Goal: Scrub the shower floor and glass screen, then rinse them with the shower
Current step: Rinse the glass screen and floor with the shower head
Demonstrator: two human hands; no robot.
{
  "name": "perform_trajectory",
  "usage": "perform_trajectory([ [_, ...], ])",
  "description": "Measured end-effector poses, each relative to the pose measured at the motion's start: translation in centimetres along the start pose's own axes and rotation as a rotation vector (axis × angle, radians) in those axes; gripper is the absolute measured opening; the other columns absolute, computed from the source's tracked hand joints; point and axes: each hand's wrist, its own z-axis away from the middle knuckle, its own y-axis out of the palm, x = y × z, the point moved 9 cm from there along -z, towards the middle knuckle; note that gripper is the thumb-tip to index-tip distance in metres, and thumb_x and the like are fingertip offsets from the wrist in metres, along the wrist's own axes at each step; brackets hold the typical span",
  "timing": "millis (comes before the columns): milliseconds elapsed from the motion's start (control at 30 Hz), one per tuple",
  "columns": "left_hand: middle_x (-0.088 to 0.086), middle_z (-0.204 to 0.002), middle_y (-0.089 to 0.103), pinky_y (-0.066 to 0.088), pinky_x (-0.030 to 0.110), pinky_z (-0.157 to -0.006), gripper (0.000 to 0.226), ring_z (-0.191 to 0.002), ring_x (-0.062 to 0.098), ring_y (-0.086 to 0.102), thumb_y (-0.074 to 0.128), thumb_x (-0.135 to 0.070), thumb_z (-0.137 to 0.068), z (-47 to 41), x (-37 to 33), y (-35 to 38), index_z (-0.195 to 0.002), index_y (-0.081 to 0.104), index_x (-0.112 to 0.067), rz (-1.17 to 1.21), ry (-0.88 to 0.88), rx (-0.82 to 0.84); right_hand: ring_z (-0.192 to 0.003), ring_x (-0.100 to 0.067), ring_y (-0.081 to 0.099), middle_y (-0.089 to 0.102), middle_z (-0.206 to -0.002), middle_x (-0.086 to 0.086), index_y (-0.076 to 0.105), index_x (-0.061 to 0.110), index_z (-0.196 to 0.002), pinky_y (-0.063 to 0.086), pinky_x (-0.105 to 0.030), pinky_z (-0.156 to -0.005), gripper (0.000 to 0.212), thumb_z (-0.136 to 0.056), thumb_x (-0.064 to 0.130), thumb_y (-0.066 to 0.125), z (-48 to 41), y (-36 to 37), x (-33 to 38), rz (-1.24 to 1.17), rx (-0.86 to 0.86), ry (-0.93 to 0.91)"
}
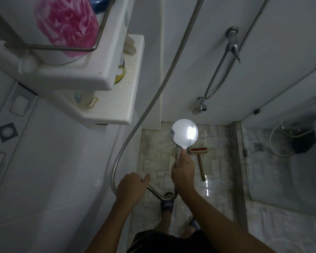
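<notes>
My right hand [183, 170] grips the handle of a round chrome shower head [185, 133], which faces down over the tiled shower floor [217, 154]. Its metal hose [135, 128] loops from the ceiling side down past my left hand [130, 187], which is curled around the hose near the floor. A wooden scrub brush [199, 152] with a long handle lies flat on the floor just right of the shower head. The glass screen [281, 99] stands along the right side of the stall.
A white shelf unit [115, 99] with a pink bath sponge [66, 24] juts out at upper left. A wall tap [201, 104] and a second hose with its holder [233, 40] sit on the back wall. A toilet area [299, 143] lies beyond the glass. My sandalled feet [167, 205] stand on the tiles.
</notes>
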Motion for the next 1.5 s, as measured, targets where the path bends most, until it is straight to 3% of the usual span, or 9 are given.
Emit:
perform_trajectory([
  [100,-0.006,-0.047,0.044,0.026,0.021,-0.042,0.061,-0.042,0.009,0.042,0.054,-0.053,-0.094,0.0,-0.9,0.7,-0.045,0.039,-0.02,0.005,0.016,0.018,-0.044,-0.01,0.038,0.04,-0.055,-0.002,0.048,0.012,-0.067,0.034,-0.023,-0.042,0.052,-0.096,0.055,0.04,0.0,-1.3,-0.1,0.06,-0.028,-0.011],
  [200,-0.005,-0.049,0.046,0.026,0.022,-0.042,0.061,-0.044,0.011,0.044,0.055,-0.054,-0.094,-0.1,-1.6,1.2,-0.046,0.039,-0.02,-0.001,0.032,0.028,-0.048,-0.003,0.046,0.045,-0.062,-0.001,0.051,0.011,-0.076,0.042,-0.024,-0.051,0.034,-0.107,0.023,0.042,-0.1,-3.0,-0.4,0.156,-0.089,-0.014],
  [333,-0.002,-0.055,0.049,0.03,0.025,-0.048,0.061,-0.054,0.017,0.052,0.052,-0.058,-0.093,-0.3,-2.4,2.0,-0.048,0.043,-0.018,-0.041,0.054,0.051,-0.048,-0.019,0.038,0.038,-0.052,-0.002,0.045,0.03,-0.057,0.034,-0.033,-0.05,0.05,-0.092,0.065,0.042,0.9,-4.0,-0.5,0.001,-0.141,0.071],
  [600,-0.005,-0.051,0.048,0.027,0.022,-0.043,0.061,-0.047,0.011,0.048,0.056,-0.057,-0.092,-0.9,-3.8,1.5,-0.046,0.041,-0.02,-0.041,0.071,0.065,-0.049,-0.021,0.034,0.034,-0.053,-0.005,0.047,0.03,-0.057,0.034,-0.036,-0.052,0.062,-0.08,0.087,0.039,1.0,-4.9,0.0,-0.034,-0.209,0.06],
  [800,-0.006,-0.048,0.046,0.026,0.022,-0.042,0.061,-0.044,0.01,0.045,0.058,-0.053,-0.093,-1.6,-4.6,0.9,-0.045,0.039,-0.02,0.007,0.078,0.064,-0.049,-0.023,0.04,0.038,-0.057,-0.012,0.046,0.025,-0.062,0.034,-0.032,-0.045,0.055,-0.092,0.072,0.039,-0.2,-5.3,0.8,0.016,-0.236,0.045],
  [1033,-0.006,-0.045,0.043,0.024,0.022,-0.042,0.062,-0.042,0.01,0.043,0.058,-0.05,-0.094,-3.3,-6.5,-0.3,-0.043,0.038,-0.02,0.059,0.086,0.053,-0.053,-0.026,0.039,0.042,-0.059,-0.014,0.052,0.008,-0.069,0.033,-0.037,-0.051,0.086,-0.07,0.093,0.041,-4.1,-5.0,3.1,-0.066,-0.212,0.012],
  [1200,-0.003,-0.047,0.046,0.03,0.023,-0.047,0.062,-0.045,0.015,0.047,0.058,-0.051,-0.093,-5.6,-8.4,-1.9,-0.042,0.04,-0.019,0.091,0.1,0.033,-0.052,-0.028,0.037,0.036,-0.059,-0.026,0.041,-0.008,-0.072,0.033,-0.041,-0.043,0.093,-0.083,0.085,0.04,-7.1,-4.3,5.7,-0.08,-0.191,-0.09],
  [1367,0.003,-0.053,0.054,0.041,0.027,-0.052,0.062,-0.055,0.024,0.061,0.056,-0.052,-0.092,-7.3,-10.2,-3.2,-0.042,0.045,-0.016,0.064,0.113,0.006,-0.051,-0.027,0.035,0.039,-0.06,-0.017,0.043,-0.009,-0.069,0.031,-0.026,-0.041,0.082,-0.088,0.07,0.038,-9.4,-3.8,7.4,-0.094,-0.2,-0.114],
  [1500,0.001,-0.051,0.052,0.036,0.026,-0.051,0.063,-0.054,0.023,0.059,0.057,-0.053,-0.092,-7.8,-11.2,-3.2,-0.042,0.045,-0.017,0.059,0.116,0.011,-0.053,-0.028,0.04,0.041,-0.061,-0.015,0.048,-0.001,-0.071,0.038,-0.04,-0.044,0.087,-0.085,0.084,0.038,-11.1,-6.0,6.8,-0.085,-0.321,-0.079],
])
